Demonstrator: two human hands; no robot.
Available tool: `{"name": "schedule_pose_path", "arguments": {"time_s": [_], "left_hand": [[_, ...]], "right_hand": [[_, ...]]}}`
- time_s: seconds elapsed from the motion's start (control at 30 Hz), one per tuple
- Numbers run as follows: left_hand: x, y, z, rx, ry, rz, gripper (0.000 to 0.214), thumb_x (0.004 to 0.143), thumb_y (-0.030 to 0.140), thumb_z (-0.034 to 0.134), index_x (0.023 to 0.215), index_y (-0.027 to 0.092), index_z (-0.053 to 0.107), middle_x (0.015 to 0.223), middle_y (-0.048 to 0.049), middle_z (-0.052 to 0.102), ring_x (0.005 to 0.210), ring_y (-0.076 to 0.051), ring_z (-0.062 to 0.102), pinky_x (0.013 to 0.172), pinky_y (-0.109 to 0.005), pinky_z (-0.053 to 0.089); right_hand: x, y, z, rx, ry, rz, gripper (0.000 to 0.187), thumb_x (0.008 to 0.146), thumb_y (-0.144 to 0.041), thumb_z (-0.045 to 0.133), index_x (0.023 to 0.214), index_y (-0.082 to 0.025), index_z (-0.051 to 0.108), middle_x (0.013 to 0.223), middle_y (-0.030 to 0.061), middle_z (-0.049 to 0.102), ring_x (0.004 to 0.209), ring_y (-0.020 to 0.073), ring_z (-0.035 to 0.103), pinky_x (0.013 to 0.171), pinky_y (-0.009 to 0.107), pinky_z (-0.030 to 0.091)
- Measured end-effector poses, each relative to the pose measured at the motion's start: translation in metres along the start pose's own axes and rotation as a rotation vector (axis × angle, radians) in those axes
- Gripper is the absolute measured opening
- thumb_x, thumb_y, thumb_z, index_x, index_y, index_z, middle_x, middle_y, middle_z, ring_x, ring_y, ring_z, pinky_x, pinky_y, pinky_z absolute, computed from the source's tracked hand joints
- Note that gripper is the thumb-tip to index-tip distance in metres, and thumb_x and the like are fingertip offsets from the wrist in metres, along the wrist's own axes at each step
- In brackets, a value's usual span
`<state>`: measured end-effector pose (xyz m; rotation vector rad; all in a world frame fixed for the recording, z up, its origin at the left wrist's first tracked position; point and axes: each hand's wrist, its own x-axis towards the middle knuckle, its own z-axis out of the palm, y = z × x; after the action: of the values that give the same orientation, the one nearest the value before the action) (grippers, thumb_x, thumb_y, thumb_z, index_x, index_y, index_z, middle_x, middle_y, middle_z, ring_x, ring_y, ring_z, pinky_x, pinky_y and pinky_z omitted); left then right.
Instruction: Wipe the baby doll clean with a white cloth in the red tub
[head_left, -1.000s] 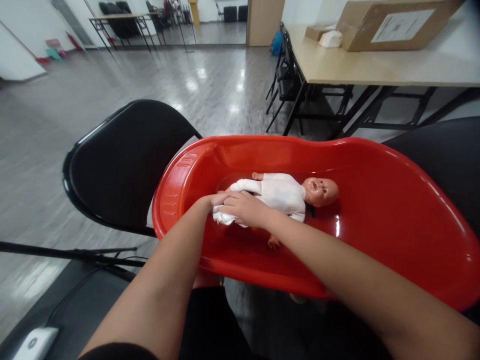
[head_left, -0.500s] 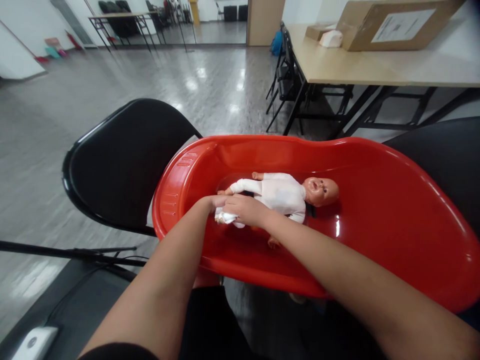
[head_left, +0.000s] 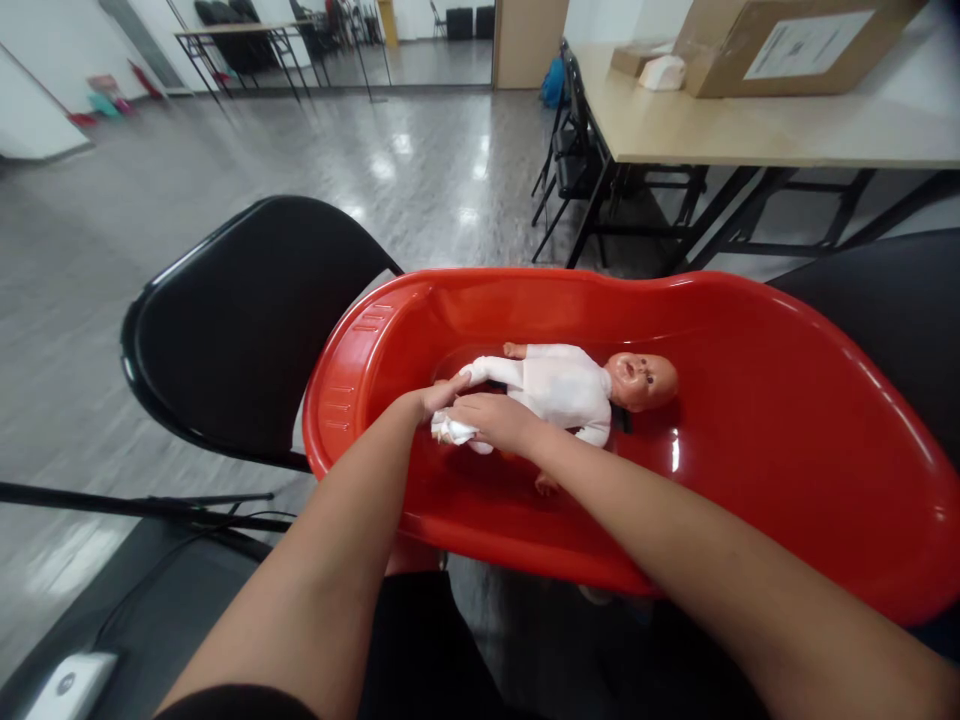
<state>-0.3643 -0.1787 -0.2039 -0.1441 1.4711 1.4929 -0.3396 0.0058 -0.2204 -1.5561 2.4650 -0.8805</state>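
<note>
A baby doll (head_left: 570, 385) in a white garment lies on its back in a red plastic baby tub (head_left: 750, 330), head to the right. Both my hands meet at the doll's leg end. My left hand (head_left: 435, 398) pinches the white cloth at the doll's feet. My right hand (head_left: 491, 420) is closed over the bunched white cloth (head_left: 454, 432) at the doll's lower body. One bare doll foot (head_left: 546, 486) shows below my right wrist.
The tub rests across two black folding chairs, one on the left (head_left: 247, 320) and one on the right (head_left: 892, 320). A wooden table (head_left: 750, 130) with a cardboard box (head_left: 787, 45) stands behind. A white device (head_left: 64, 685) lies at the lower left.
The bunched white cloth under my hands has been gathered smaller and drawn slightly toward the doll's body. My hands barely shifted.
</note>
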Motion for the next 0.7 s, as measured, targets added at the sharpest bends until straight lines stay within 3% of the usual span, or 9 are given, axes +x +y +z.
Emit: {"name": "schedule_pose_path", "arguments": {"time_s": [0.1, 0.23, 0.37, 0.43, 0.53, 0.7], "left_hand": [[0.004, -0.003, -0.004, -0.002, -0.024, 0.036, 0.077, 0.098, 0.073, 0.033, 0.141, 0.015, 0.061, 0.129, -0.0156, 0.069, 0.112, -0.031, 0.069, 0.095, -0.039, 0.055], [0.007, -0.004, -0.006, 0.013, 0.057, 0.058, 0.075, 0.098, 0.072, 0.038, 0.137, 0.012, 0.063, 0.123, -0.0168, 0.071, 0.111, -0.032, 0.068, 0.095, -0.038, 0.054], [0.007, -0.003, -0.006, -0.007, 0.077, 0.055, 0.076, 0.097, 0.073, 0.041, 0.135, 0.012, 0.064, 0.124, -0.0179, 0.071, 0.111, -0.033, 0.069, 0.094, -0.039, 0.054], [0.007, -0.003, -0.005, -0.046, 0.013, 0.049, 0.078, 0.096, 0.075, 0.037, 0.135, 0.013, 0.065, 0.127, -0.0176, 0.07, 0.112, -0.033, 0.068, 0.094, -0.04, 0.055], [0.006, -0.004, -0.003, -0.094, -0.058, 0.041, 0.081, 0.096, 0.077, 0.033, 0.137, 0.014, 0.064, 0.13, -0.0167, 0.068, 0.116, -0.033, 0.067, 0.095, -0.04, 0.055], [0.009, -0.007, -0.006, -0.102, -0.047, 0.022, 0.084, 0.092, 0.081, 0.038, 0.134, 0.014, 0.065, 0.125, -0.0176, 0.07, 0.11, -0.034, 0.069, 0.091, -0.041, 0.057]], "right_hand": [[-0.004, 0.002, 0.004, -0.036, 0.051, -0.024, 0.012, 0.093, -0.013, 0.057, 0.093, -0.015, 0.069, 0.101, 0.0079, 0.066, 0.099, 0.0202, 0.059, 0.093, 0.03, 0.044], [-0.004, -0.003, 0.0, -0.009, 0.076, -0.04, 0.02, 0.094, -0.009, 0.053, 0.082, -0.015, 0.067, 0.092, 0.0058, 0.064, 0.089, 0.0173, 0.058, 0.084, 0.027, 0.044], [0.001, -0.002, -0.004, 0.009, 0.052, -0.012, 0.019, 0.091, -0.007, 0.055, 0.082, -0.015, 0.069, 0.093, 0.0049, 0.067, 0.092, 0.0172, 0.059, 0.087, 0.027, 0.044], [0.003, 0.002, -0.004, -0.004, 0.027, -0.019, 0.015, 0.089, -0.009, 0.06, 0.094, -0.016, 0.072, 0.103, 0.0057, 0.07, 0.102, 0.0199, 0.06, 0.095, 0.031, 0.044], [0.003, 0.006, -0.002, 0.001, 0.005, -0.024, 0.031, 0.087, -0.014, 0.068, 0.117, -0.018, 0.07, 0.122, 0.0074, 0.068, 0.114, 0.0234, 0.059, 0.102, 0.035, 0.044], [0.0, 0.008, 0.006, 0.0, 0.019, -0.063, 0.016, 0.088, -0.009, 0.06, 0.097, -0.016, 0.072, 0.107, 0.0066, 0.07, 0.108, 0.022, 0.06, 0.101, 0.034, 0.045]]}}
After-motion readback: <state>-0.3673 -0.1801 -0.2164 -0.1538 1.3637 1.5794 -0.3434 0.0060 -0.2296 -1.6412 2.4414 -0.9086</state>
